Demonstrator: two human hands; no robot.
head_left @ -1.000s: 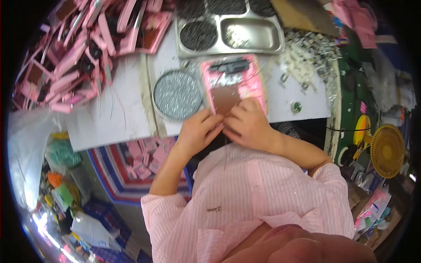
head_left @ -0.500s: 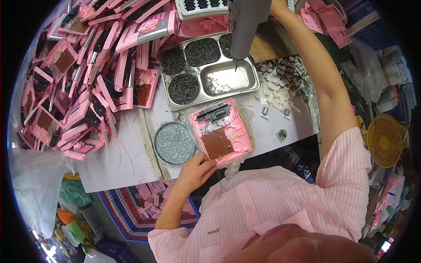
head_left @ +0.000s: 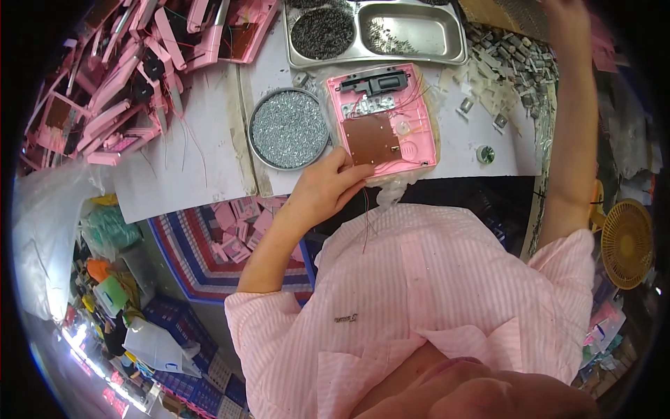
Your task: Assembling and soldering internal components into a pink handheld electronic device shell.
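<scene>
A pink plastic housing (head_left: 421, 129) lies open on the table in front of me. Inside it are a brown circuit board (head_left: 371, 140), a dark grey speaker-like module (head_left: 380, 83) and thin wires. My left hand (head_left: 328, 183) pinches the housing's lower left corner between thumb and fingers, with loose wires hanging below. Stretched far to the upper right, my right hand (head_left: 567, 10) is mostly cut off by the picture's edge; its fingers are not visible. A round dish of small silvery screws or pins (head_left: 289, 128) stands just left of the housing.
Beyond the housing is a compartmented metal tray (head_left: 412, 56) with small dark parts. Metal and whitish pieces (head_left: 506, 66) are heaped at the right. Pink housings (head_left: 115, 91) pile up at the left. Below the table stands a striped basket (head_left: 183, 260) of pink parts.
The whole view has tilted, so the table sits higher in the picture. The grey hanging tool is out of view. My left hand keeps its hold; my right arm remains stretched out.
</scene>
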